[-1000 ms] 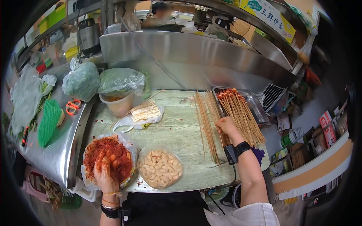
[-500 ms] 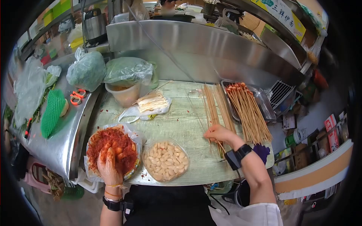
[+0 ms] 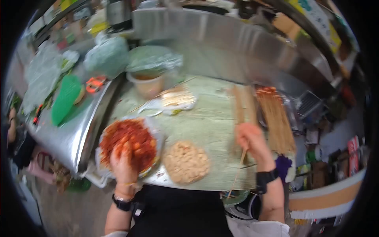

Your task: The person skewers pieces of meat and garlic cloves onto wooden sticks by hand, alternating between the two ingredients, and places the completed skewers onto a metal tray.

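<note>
My left hand (image 3: 122, 164), smeared with red sauce, is pressed into the bowl of red marinated pieces (image 3: 128, 142) at the table's near left, fingers curled in the food. My right hand (image 3: 252, 143) is lifted over the table's near right and grips a bamboo skewer (image 3: 239, 170) that points down toward me. Just beyond it lies a loose bundle of bare skewers (image 3: 241, 104). A bowl of pale garlic cloves (image 3: 185, 162) sits between my hands. The picture is blurred by motion.
Finished skewers (image 3: 276, 114) rest on a metal tray at the right. A bag of enoki mushrooms (image 3: 175, 98), a plastic tub (image 3: 148, 83) and green bagged vegetables (image 3: 108, 55) stand at the back. Orange scissors (image 3: 94, 83) lie on the steel counter (image 3: 79, 130) to the left.
My right hand has come away from the skewer bundle toward me with one skewer in it. My left hand stays in the red bowl. The camera has swung, shifting the view.
</note>
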### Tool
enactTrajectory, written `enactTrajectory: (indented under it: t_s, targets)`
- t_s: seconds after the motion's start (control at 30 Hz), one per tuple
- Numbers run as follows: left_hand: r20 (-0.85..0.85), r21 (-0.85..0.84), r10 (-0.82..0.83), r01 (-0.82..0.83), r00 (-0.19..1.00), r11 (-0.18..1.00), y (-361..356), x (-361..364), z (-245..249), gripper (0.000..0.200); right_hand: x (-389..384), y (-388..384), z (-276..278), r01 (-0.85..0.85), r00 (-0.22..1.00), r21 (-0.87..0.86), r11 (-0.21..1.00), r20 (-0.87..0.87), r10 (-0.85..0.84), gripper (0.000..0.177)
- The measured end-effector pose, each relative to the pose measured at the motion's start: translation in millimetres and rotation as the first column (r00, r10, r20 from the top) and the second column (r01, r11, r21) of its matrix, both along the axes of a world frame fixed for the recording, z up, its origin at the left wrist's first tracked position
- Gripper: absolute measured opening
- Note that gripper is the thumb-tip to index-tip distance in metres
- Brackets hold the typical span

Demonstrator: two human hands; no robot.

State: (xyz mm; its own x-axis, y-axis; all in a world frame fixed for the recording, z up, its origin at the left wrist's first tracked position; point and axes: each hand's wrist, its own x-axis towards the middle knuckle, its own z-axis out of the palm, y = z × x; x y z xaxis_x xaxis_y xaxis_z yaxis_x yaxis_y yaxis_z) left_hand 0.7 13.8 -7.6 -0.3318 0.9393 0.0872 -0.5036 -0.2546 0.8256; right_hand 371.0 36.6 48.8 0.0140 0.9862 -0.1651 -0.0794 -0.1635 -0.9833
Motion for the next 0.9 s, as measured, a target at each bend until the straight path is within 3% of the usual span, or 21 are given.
enactTrajectory:
  t_s: [0.1, 0.13, 0.2, 0.3, 0.33, 0.4, 0.47, 0.53, 0.57, 0.63, 0.67, 0.73, 0.8, 0.9]
  targets:
    - [0.097, 0.031, -0.044, 0.041, 0.994, 0.999, -0.8, -18.3, -1.6, 0.027, -8.5, -6.7, 6.3, 0.217, 0.967, 0.293, 0.931, -0.197, -0.163, 0.012]
    - [0.09, 0.016, -0.024, 0.022, 0.996, 1.0, -2.9, -24.4, 12.3, 0.029, -19.9, -11.4, 13.0, 0.314, 0.942, 0.299, 0.901, -0.216, -0.256, 0.014]
    - [0.041, 0.038, 0.018, -0.02, 0.999, 0.999, -2.3, -37.5, 26.9, 0.034, -30.6, -22.4, 18.3, 0.23, 0.963, 0.344, 0.91, -0.219, -0.161, 0.014]
    - [-0.105, -0.048, 0.01, -0.015, 0.994, 0.999, -7.2, -62.8, 36.9, 0.032, -58.7, -38.0, 19.7, 0.098, 0.991, 0.371, 0.924, 0.044, -0.123, 0.013]
    - [-0.113, -0.05, 0.016, -0.022, 0.993, 0.999, -8.2, -68.2, 33.8, 0.032, -70.1, -40.8, 18.7, 0.096, 0.993, 0.368, 0.925, 0.035, -0.117, 0.013]
    - [-0.562, -0.191, -0.043, -0.079, 0.826, 0.978, -9.3, -76.3, 22.9, 0.026, -92.4, -46.8, 16.9, -0.021, 0.999, 0.293, 0.956, 0.05, 0.007, 0.009]
    - [-0.727, -0.162, -0.071, -0.07, 0.683, 0.984, -10.7, -70.8, 21.9, 0.015, -104.2, -51.7, 8.6, -0.103, 0.993, 0.269, 0.958, 0.091, 0.081, 0.007]
    - [-0.945, -0.04, -0.047, 0.026, 0.325, 0.999, -4.3, -75.7, 10.0, 0.017, -109.2, -53.0, 8.0, -0.181, 0.98, 0.246, 0.952, 0.13, 0.152, 0.006]
    - [-0.946, -0.041, -0.047, 0.026, 0.322, 0.999, -2.5, -71.2, 14.8, 0.017, -109.6, -54.2, 12.5, -0.267, 0.952, 0.237, 0.934, 0.213, 0.218, 0.005]
    - [-0.998, 0.066, 0.068, 0.078, -0.016, 0.995, 5.4, -54.4, 28.3, 0.015, -106.9, -54.2, 16.4, -0.353, 0.911, 0.247, 0.903, 0.31, 0.271, 0.012]
    - [-0.998, 0.066, 0.068, 0.08, -0.018, 0.995, 11.7, -51.7, 30.2, 0.015, -103.9, -55.3, 16.6, -0.351, 0.912, 0.248, 0.903, 0.308, 0.27, 0.012]
    - [-0.965, -0.026, 0.026, 0.192, -0.262, 0.981, 24.3, -47.5, 34.5, 0.014, -97.0, -60.3, 16.2, -0.102, 0.995, 0.255, 0.962, 0.043, 0.094, 0.021]
    - [-0.972, 0.012, 0.073, 0.264, -0.225, 0.964, 35.9, -42.1, 24.9, 0.017, -88.7, -62.5, 18.0, -0.045, 0.999, 0.267, 0.963, 0.005, 0.045, 0.024]
    - [-0.841, -0.104, 0.13, 0.394, -0.525, 0.913, 46.1, -36.2, 14.9, 0.008, -80.0, -65.7, 12.7, 0.013, 1.0, 0.285, 0.958, -0.03, -0.005, 0.027]
